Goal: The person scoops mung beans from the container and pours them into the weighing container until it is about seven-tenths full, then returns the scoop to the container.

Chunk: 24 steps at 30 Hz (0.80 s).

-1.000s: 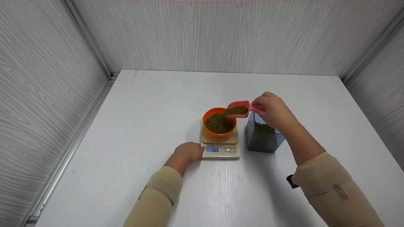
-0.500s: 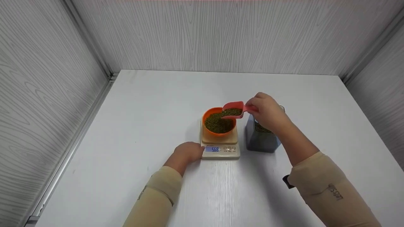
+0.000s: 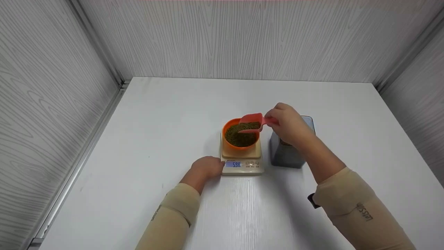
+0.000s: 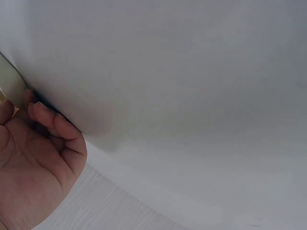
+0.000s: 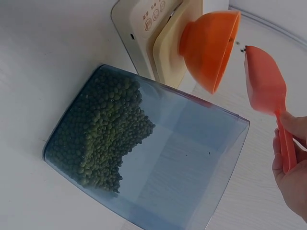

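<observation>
In my right hand (image 3: 288, 123) is the handle of a red scoop (image 5: 265, 79), tilted over an orange bowl (image 5: 211, 45). A few green beans drop from its tip in the right wrist view. Mung beans (image 3: 239, 137) fill much of the bowl, which stands on a cream kitchen scale (image 3: 256, 171) with a lit display (image 3: 233, 164). My left hand (image 3: 207, 166) holds the scale's front left edge. Its fingers (image 4: 67, 132) are curled in the left wrist view, with part of the scale hidden behind them.
A clear bluish bin (image 5: 192, 148) stands right of the scale, below my right forearm. More mung beans (image 5: 103, 132) lie at its bottom. White table (image 3: 156, 121) surrounds these things, with grey wood-grain panels (image 3: 222, 38) at the back and sides.
My right hand has moved left with the scoop and tipped it further over the bowl. Beans have slid from the scoop, and the display's number has risen. My left hand stays in place.
</observation>
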Each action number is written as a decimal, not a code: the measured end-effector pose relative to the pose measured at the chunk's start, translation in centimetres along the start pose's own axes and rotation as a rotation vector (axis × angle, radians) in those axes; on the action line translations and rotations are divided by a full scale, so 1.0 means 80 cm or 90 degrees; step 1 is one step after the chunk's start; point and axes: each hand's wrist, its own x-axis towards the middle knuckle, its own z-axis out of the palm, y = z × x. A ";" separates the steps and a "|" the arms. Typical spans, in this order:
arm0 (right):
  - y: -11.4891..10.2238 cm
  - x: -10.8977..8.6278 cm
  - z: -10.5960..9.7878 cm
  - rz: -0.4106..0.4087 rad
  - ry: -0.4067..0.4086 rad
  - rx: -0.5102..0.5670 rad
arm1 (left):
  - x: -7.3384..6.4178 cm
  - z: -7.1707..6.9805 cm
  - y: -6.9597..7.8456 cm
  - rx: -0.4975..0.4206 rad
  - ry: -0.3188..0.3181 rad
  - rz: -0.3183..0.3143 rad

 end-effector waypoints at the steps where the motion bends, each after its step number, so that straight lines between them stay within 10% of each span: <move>1: 0.000 0.000 0.000 0.002 -0.003 0.000 | 0.000 0.000 0.000 -0.001 -0.001 -0.002; 24: 0.017 -0.007 -0.010 -0.023 -0.015 -0.039 | -0.003 -0.003 0.000 -0.002 -0.010 0.008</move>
